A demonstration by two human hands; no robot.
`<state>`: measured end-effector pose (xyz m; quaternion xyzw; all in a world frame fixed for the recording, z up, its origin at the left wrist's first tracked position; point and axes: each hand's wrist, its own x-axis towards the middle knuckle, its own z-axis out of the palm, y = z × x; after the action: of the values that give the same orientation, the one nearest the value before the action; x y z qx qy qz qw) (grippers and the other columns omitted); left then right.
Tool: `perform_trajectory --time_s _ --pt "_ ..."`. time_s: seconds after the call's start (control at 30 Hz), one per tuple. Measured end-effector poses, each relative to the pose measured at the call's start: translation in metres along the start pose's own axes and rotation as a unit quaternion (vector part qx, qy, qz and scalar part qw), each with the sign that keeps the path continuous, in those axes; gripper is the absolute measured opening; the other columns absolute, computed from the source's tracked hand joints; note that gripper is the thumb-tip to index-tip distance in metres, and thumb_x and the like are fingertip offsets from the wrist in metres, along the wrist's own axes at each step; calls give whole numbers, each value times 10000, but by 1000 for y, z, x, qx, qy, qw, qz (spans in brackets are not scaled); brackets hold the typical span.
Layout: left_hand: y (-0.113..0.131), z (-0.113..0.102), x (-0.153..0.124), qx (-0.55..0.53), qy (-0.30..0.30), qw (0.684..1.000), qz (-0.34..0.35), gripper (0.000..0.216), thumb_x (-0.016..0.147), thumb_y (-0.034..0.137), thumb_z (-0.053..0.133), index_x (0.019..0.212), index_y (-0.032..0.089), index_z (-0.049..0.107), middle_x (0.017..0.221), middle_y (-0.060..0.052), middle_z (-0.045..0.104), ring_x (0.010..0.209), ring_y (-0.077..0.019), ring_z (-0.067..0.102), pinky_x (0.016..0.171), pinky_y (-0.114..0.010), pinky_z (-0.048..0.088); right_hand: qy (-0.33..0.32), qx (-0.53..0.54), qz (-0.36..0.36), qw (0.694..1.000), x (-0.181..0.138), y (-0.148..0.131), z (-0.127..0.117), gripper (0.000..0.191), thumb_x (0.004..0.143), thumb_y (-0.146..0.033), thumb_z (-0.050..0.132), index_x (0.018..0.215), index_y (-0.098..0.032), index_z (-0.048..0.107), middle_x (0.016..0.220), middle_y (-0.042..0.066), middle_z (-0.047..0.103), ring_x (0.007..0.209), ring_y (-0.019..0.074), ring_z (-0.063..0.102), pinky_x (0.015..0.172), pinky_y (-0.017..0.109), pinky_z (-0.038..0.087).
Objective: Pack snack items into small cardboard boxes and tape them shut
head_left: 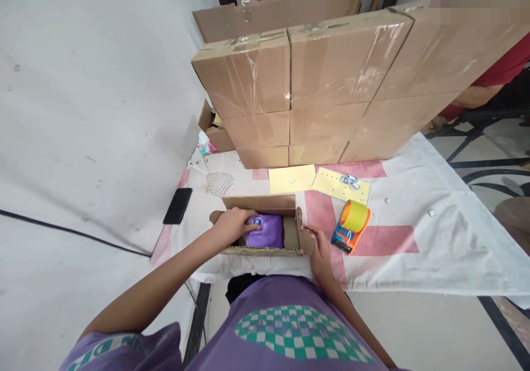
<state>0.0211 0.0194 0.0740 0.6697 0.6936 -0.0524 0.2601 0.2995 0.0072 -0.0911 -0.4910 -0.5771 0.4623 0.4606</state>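
Note:
An open cardboard box [260, 252] sits at the front edge of the table with its flaps up. Inside it, toward the left, lies a shiny purple package [267, 232]; the right end of the box shows bare cardboard. My left hand [234, 224] reaches over the box's left end, thumb and fingers closed on the package's upper left side. At the opposite end, my right hand [319, 249] pinches the right end flap [306, 241].
Taped cartons [323, 84] stand stacked at the back. An orange and blue tape dispenser [350, 227] is at right, below yellow cards [292, 179]. A black phone [178, 206] lies left by the wall. Behind at right, a person in a red sleeve [503, 64] is partly visible.

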Motion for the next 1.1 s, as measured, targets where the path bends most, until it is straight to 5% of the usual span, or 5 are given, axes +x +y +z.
perform_trajectory --time_s 0.1,0.47,0.7,0.9,1.1 --pt "0 -2 4 48 -9 999 -20 428 865 501 694 1204 248 758 1114 -158 774 1060 -413 708 901 -478 523 6 -8 -3 1000 0 0 0 264 1004 -387 466 1168 -262 630 1183 73 688 1112 256 625 971 418 495" --pt "-29 -3 14 -113 5 989 100 426 1004 505 464 1270 293 720 1298 -33 725 1180 -277 679 984 -361 512 1 -14 4 1000 0 -1 1 244 1006 -352 458 1142 -237 624 1100 71 686 1046 247 618 930 396 498" --pt "-9 3 22 151 21 986 75 290 972 417 562 1015 225 775 926 -129 788 854 -306 741 735 -370 525 -12 -30 3 999 1 -3 2 216 982 -310 469 1106 -243 634 1080 67 683 1041 252 613 898 389 502" --pt "-6 12 18 201 19 974 97 230 981 352 556 1001 192 720 918 -140 767 851 -284 730 704 -347 505 -22 -12 16 1000 0 -7 2 240 958 -262 477 1143 -248 631 1129 63 680 1009 242 617 886 384 507" --pt "-11 14 18 238 -13 956 174 646 768 618 776 1243 200 647 967 -155 723 810 -321 727 656 -350 505 -27 -12 12 999 0 -6 2 251 949 -266 489 1154 -238 631 1099 67 683 981 241 623 865 380 520"
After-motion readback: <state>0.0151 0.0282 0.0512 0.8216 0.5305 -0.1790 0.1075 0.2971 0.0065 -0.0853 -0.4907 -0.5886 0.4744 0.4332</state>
